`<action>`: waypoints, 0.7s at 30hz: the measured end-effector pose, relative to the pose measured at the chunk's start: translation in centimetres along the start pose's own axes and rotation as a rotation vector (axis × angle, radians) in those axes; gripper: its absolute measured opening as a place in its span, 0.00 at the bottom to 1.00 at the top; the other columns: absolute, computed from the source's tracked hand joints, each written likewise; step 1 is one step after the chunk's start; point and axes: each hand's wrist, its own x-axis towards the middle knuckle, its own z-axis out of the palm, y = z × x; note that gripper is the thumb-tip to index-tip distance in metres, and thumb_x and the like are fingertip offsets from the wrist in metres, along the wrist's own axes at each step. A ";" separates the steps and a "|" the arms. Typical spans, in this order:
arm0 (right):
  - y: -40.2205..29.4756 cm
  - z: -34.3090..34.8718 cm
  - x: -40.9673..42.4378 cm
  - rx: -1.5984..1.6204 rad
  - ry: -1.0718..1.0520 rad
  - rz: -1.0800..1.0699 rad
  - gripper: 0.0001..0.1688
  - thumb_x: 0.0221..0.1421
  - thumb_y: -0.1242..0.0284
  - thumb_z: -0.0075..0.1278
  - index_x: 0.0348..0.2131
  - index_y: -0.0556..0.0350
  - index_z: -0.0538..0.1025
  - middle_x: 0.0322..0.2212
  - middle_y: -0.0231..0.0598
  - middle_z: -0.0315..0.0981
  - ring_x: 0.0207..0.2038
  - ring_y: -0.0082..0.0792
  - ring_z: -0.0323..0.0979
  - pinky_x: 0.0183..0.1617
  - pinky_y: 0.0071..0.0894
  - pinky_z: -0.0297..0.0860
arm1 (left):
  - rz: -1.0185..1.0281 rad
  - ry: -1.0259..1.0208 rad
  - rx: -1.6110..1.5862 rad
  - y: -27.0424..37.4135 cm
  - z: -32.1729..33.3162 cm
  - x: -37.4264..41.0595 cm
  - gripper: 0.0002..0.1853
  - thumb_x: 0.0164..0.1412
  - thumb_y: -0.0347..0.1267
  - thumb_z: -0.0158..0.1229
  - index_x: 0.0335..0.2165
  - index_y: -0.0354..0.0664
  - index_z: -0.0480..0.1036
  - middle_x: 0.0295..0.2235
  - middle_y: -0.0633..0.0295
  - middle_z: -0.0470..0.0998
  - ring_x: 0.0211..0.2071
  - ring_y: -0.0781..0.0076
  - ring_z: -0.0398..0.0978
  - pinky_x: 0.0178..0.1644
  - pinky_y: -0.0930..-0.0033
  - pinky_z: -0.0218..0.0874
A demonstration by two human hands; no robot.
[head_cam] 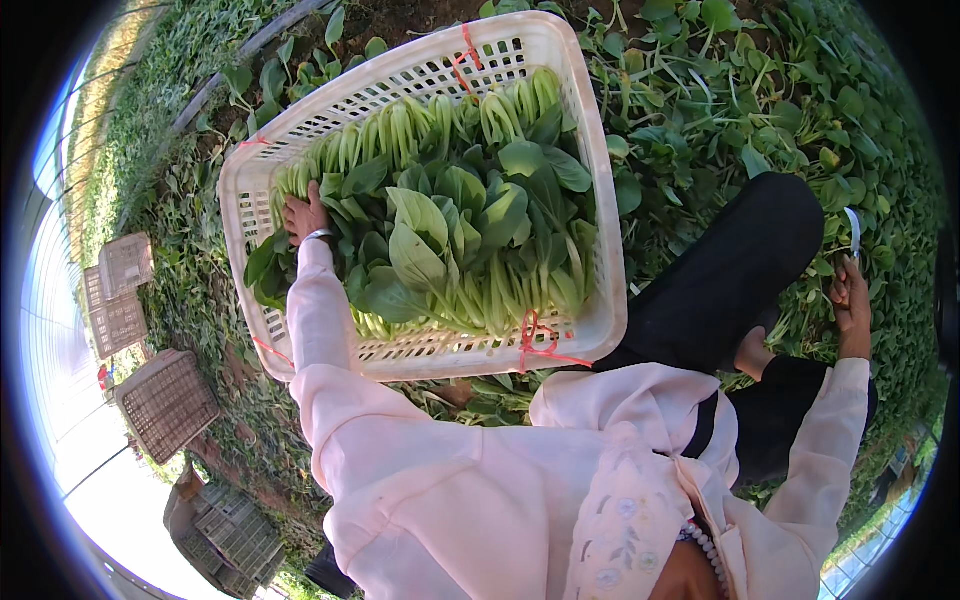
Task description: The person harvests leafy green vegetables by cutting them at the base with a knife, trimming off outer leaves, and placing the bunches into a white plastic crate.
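A white plastic crate (611, 300) with slatted sides and red ties holds rows of leafy green vegetables (420, 255), pale stems towards the long sides and dark leaves in the middle. My left hand (304, 216) reaches into the crate's left end and rests on the stems there; whether its fingers grip any of them cannot be told. Off to the right, my right hand (850, 294) is closed around the handle of a small curved knife (854, 231), its blade pointing away from me above low green plants.
Leafy plants (697, 135) cover the ground around the crate. My bent knee (765, 217) lies between the crate and the knife. At the left stand several more plastic crates (169, 405), some stacked, near a pale greenhouse wall. A long grey strip (247, 52) runs across the upper left.
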 end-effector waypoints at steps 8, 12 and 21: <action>0.0 1.2 0.6 0.060 -0.036 -0.007 0.07 0.61 0.68 0.50 0.33 0.45 0.66 0.20 0.21 0.63 0.13 0.12 0.56 0.15 0.14 0.50 | -0.122 0.072 -0.010 0.0 1.0 -0.4 0.53 0.52 0.70 0.43 0.64 0.48 0.45 0.66 0.46 0.43 0.66 0.40 0.42 0.63 0.33 0.34; -2.0 -1.0 0.7 0.029 -0.028 -0.036 0.08 0.61 0.68 0.50 0.32 0.45 0.66 0.20 0.22 0.63 0.13 0.12 0.56 0.15 0.14 0.51 | 0.027 0.008 0.146 4.5 -3.9 -6.5 0.47 0.58 0.66 0.38 0.64 0.45 0.50 0.66 0.48 0.45 0.67 0.47 0.40 0.62 0.30 0.31; 0.2 3.0 1.3 0.076 -0.102 0.025 0.09 0.60 0.68 0.51 0.33 0.46 0.64 0.20 0.22 0.62 0.13 0.12 0.54 0.16 0.14 0.50 | 0.167 0.372 0.480 0.6 7.6 -14.2 0.40 0.59 0.58 0.49 0.59 0.41 0.59 0.59 0.50 0.63 0.55 0.52 0.65 0.52 0.40 0.55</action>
